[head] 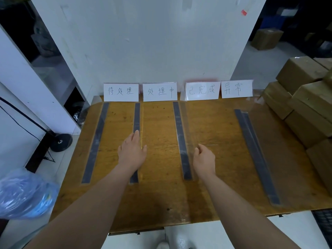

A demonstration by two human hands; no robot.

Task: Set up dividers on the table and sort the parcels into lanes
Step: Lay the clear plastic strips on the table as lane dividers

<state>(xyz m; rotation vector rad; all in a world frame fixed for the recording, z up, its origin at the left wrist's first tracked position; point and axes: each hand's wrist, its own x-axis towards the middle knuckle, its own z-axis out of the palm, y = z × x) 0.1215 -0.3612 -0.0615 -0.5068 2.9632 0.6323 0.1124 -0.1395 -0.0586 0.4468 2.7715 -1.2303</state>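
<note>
Four clear dividers with dark base strips lie lengthwise on the wooden table (215, 126). My left hand (132, 150) lies flat, fingers straight, pressing on the second divider (136, 114). My right hand (204, 158) has its fingers curled and pinches the clear upright wall of the third divider (179, 126). The first divider (96, 141) and the fourth divider (255, 150) lie untouched. Brown cardboard parcels (305, 108) are stacked on the table's right side. Four handwritten label cards (159, 91) stand along the back edge.
A white wall panel (152, 42) rises behind the table. A blue plastic bag (25, 194) sits at the lower left by a black stand (60, 141). More boxes (266, 38) rest on the floor at the far right.
</note>
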